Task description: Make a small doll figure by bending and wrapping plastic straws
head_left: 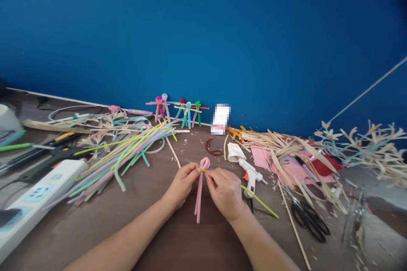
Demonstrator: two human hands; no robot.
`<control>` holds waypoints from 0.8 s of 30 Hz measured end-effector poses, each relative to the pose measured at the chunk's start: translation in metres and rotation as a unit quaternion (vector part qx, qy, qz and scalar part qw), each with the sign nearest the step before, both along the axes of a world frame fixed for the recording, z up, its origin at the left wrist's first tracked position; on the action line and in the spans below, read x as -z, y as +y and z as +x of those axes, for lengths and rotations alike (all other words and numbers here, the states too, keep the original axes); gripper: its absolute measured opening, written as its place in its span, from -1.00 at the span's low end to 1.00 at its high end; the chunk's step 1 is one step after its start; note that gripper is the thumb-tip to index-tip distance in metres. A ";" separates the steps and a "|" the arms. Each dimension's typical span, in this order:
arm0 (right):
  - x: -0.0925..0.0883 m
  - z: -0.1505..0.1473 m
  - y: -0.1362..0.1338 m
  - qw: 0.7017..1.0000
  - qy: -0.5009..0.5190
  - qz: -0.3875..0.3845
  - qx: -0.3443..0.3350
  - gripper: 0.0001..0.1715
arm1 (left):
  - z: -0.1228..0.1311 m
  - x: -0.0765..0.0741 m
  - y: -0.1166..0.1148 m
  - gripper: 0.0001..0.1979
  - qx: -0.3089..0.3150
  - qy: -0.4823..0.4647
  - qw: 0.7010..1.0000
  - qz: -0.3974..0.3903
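Observation:
A pink pipe cleaner (199, 199) is bent into a small loop at the top, with two straight legs hanging down. My left hand (182, 186) pinches it just below the loop, fingers closed. On the other side, my right hand (226, 190) pinches a yellow pipe cleaner (202, 170) that crosses the pink one under the loop. A yellow-green length (260, 202) sticks out beyond my right hand; whether it is the same piece is hidden by the hand. Several pipe cleaner figures (188, 114) stand against the blue wall.
Loose pipe cleaners (127, 152) lie in a heap on the left, beside a white power strip (41, 199). Right of my hands are a white glue gun (251, 175), black scissors (310, 220), a thin stick (294, 224) and dried straw strips (267, 144). A bead bracelet (213, 149) lies ahead.

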State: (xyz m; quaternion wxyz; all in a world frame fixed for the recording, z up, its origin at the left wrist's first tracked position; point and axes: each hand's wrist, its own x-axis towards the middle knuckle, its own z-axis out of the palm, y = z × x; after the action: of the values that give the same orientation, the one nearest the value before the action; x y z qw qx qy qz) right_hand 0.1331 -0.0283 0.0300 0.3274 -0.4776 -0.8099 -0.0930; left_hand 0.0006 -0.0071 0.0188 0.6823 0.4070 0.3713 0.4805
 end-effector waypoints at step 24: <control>-0.002 0.031 0.025 0.728 0.353 -0.552 -0.201 -0.83 | -0.019 0.008 0.004 -0.82 0.298 -0.055 0.952 -0.031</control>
State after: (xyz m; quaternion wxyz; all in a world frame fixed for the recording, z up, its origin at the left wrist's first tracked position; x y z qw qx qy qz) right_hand 0.1642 -0.0034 0.0319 0.2793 -0.3989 -0.6210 0.6142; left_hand -0.0179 -0.0030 0.0105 0.8262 0.4509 0.2101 0.2647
